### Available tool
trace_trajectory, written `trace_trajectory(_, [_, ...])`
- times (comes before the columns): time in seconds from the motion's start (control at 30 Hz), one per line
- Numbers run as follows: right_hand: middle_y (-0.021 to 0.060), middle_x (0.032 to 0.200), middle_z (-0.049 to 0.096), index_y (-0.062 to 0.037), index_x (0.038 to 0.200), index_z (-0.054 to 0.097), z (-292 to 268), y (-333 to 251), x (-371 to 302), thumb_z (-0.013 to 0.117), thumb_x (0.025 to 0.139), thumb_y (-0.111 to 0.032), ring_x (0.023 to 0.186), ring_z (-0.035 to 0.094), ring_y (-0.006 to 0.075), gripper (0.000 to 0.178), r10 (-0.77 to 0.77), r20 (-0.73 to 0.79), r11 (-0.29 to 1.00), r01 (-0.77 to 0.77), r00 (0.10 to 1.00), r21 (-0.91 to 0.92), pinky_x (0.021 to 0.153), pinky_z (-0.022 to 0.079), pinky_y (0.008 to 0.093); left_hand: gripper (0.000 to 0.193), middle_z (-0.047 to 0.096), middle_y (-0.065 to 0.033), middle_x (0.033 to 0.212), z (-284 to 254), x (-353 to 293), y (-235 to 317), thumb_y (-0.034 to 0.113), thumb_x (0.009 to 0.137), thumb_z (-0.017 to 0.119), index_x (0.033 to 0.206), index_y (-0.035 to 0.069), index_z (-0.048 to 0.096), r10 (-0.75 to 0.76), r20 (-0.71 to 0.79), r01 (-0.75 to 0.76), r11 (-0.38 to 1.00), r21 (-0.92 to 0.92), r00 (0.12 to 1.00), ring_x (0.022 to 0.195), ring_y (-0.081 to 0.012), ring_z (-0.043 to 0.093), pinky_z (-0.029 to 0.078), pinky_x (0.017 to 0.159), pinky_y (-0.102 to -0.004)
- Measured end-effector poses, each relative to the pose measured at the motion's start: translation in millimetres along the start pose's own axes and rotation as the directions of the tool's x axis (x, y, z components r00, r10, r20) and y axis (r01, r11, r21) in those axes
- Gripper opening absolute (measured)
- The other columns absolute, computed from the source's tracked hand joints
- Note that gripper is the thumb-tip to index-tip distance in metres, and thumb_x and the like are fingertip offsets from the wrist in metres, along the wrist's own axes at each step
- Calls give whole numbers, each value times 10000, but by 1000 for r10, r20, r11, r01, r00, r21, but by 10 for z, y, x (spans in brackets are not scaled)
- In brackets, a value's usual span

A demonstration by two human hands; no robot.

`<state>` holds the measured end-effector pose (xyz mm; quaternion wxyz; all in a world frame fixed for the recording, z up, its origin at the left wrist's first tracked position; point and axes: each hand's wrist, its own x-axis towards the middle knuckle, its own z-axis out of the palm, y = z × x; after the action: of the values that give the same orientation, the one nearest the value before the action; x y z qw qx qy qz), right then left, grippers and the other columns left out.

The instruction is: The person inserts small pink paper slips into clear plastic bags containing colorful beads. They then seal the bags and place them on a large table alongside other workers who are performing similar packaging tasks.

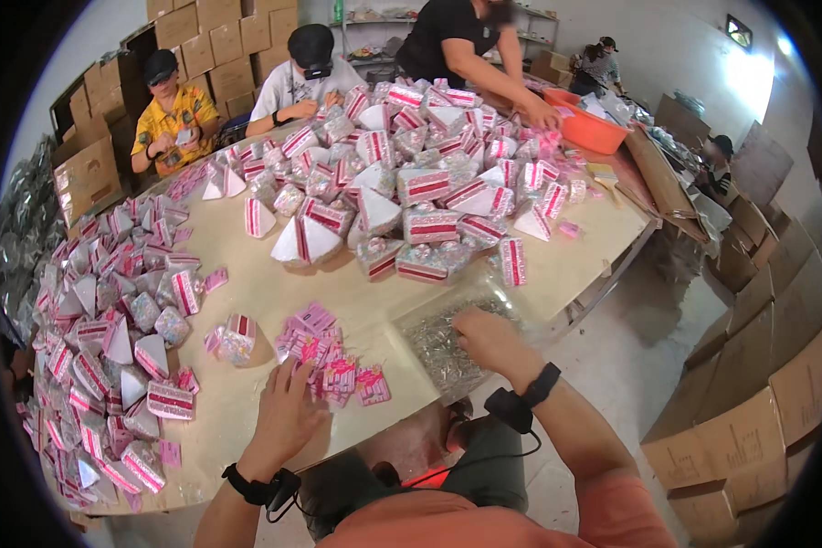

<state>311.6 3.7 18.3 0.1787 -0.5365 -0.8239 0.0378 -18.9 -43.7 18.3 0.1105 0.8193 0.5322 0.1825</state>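
Observation:
My left hand (288, 413) lies at a pile of small pink printed cards (309, 340), its fingers stretched over the pile's left edge; I see nothing gripped in it. My right hand (493, 345) is over a clear shallow tray (402, 331) with many small thin silvery pieces (440, 345) in it. Its fingertips are pinched together low over these pieces, and what they hold is too small to make out. Left of the cards stands one wrapped cake-slice-shaped item (237, 342), with a pink card beside it.
A large heap of wrapped cake-slice shapes (425, 187) covers the table's far middle; another heap (110, 365) lines its left side. People sit or stand around the table (233, 429). An orange basin (594, 132) stands far right. Cardboard boxes (731, 438) are stacked at right.

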Motion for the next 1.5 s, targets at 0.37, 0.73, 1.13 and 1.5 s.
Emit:
trace_trajectory(0.37, [183,833,594,-60,979,570,-249,-9,47,500,747,-90,766,567,342,244,116,-130,987,-99,985,129,693,442,413,646,344,-177,1270,40,43,-12,181,678,647,1248,80,360,19,32,-19,1000,3,999,1161,-413,319,308,937,-483])
trace_trajectory(0.73, [184,727,584,-6,911,549,-370,-79,98,513,718,-50,694,570,336,201,147,-176,948,-88,973,305,632,444,381,571,405,-183,1197,41,59,-73,166,647,657,1155,42,426,75,-124,-70,997,39,989,1091,-377,402,384,856,-473])
trace_trajectory(1.13, [164,680,506,25,768,486,-464,-291,113,529,724,-38,644,513,299,88,178,-31,903,-151,984,403,600,401,346,598,508,-202,1003,100,601,-293,238,666,661,1160,2,421,-128,-117,134,990,39,985,957,-355,486,410,815,-402])
trace_trajectory(1.5, [177,696,518,13,788,499,-478,-399,73,528,755,-58,637,514,304,84,246,-114,878,-171,963,448,585,405,356,524,515,-195,950,22,650,-203,192,672,654,1112,9,437,-147,-121,156,985,69,982,913,-346,507,424,774,-407])
